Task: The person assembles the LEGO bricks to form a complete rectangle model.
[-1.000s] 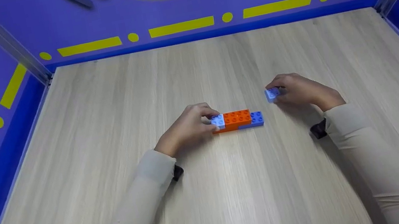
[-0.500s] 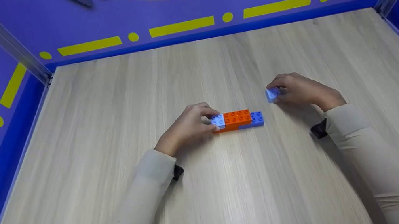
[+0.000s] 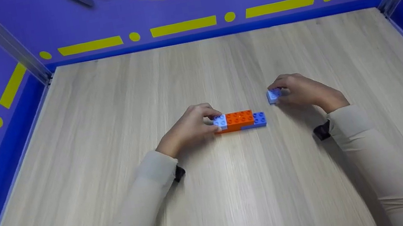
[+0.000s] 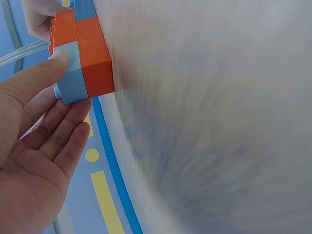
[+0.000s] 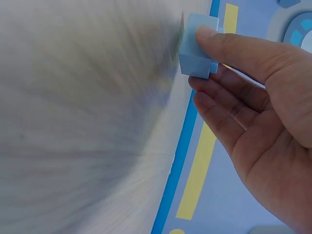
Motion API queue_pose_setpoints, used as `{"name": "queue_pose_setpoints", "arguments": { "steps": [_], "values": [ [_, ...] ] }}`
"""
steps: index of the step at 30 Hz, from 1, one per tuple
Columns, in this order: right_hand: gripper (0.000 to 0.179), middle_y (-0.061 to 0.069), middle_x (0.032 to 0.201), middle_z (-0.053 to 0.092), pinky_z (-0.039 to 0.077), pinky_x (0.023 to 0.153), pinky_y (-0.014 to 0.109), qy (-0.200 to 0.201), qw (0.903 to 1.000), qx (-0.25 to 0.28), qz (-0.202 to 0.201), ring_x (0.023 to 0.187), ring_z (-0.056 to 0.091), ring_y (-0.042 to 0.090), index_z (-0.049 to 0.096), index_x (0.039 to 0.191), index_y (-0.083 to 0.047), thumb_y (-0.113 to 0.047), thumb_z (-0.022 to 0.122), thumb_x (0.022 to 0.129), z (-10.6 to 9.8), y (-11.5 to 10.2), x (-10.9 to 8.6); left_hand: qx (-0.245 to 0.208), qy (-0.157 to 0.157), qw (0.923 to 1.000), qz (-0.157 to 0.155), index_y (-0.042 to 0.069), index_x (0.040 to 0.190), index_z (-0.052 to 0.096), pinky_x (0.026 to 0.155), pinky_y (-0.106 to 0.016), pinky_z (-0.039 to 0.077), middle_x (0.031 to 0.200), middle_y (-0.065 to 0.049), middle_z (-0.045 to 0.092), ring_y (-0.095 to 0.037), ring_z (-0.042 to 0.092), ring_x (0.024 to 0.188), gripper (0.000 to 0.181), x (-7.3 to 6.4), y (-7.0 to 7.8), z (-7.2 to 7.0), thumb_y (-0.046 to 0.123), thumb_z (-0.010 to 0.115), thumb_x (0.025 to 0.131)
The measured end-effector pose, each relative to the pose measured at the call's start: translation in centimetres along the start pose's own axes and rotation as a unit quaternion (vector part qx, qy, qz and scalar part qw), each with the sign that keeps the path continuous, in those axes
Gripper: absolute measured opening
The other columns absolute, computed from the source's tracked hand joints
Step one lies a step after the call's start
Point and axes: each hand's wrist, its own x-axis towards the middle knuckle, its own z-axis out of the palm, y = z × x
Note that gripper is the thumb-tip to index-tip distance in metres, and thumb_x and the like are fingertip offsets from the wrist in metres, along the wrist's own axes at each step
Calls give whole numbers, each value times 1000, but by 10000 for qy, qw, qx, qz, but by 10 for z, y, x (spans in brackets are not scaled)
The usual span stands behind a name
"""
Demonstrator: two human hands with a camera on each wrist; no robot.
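Observation:
In the head view, a two-layer stack of toy building bricks sits mid-table. Its upper layer has a light blue brick at the left end beside an orange brick. Underneath are another orange brick and a blue brick, which juts out on the right. My left hand pinches the light blue brick on the stack between thumb and fingers. Farther right and slightly behind, my right hand pinches a separate light blue brick, close over the tabletop and apart from the stack.
The wood-grain table is bounded by a purple-blue back wall with yellow markings and by side walls. Both sleeved forearms reach in from the front, a black band at the right wrist.
Both hands keep their grips and barely move. The right hand's light blue brick shifts very slightly; the stack stays in place.

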Motion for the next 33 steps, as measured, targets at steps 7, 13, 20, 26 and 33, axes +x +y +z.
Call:
{"name": "queue_pose_setpoints", "arguments": {
  "steps": [7, 13, 20, 26, 33],
  "values": [
    [38, 20, 124, 60, 44, 101, 52, -148, 9999, -32, 74, 116, 55, 35, 61, 126, 1, -7, 66, 89, -2, -4, -2, -48, -21, 10000, -31, 9, 121, 68, 92, -26, 50, 114, 0, 64, -13, 57, 103, 38, 0, 0, 0, 12, 74, 84],
    [37, 19, 124, 61, 43, 101, 52, -146, 9999, -25, 0, 117, 55, 36, 62, 125, 1, -5, 65, 88, -3, -6, -3, -68, -24, 10000, 59, 8, 120, 68, 91, -27, 50, 114, -2, 65, -15, 57, 105, 37, -1, -1, -1, 11, 73, 84],
    [36, 19, 123, 62, 43, 102, 52, -170, 9998, -106, -26, 117, 55, 35, 63, 124, 1, -3, 64, 87, -3, -11, -4, -54, -14, 10000, -1, 9, 120, 68, 91, -26, 50, 114, -1, 65, -14, 57, 105, 36, -1, 0, -1, 12, 73, 84],
    [36, 19, 122, 62, 44, 100, 51, -177, 9995, -223, -150, 115, 57, 34, 63, 123, 1, -2, 64, 87, -4, -17, -5, -12, -1, 10000, 25, 10, 119, 69, 89, -26, 50, 111, 1, 64, -14, 55, 104, 35, -1, 0, -1, 11, 72, 85],
    [36, 18, 118, 64, 47, 98, 50, -171, 9988, -284, -363, 111, 59, 33, 64, 123, 1, -2, 65, 87, -3, -21, -5, -65, 26, 10000, -13, 12, 119, 69, 89, -25, 50, 109, 4, 63, -13, 55, 104, 35, -1, 0, 0, 11, 73, 84]
  ]
}}
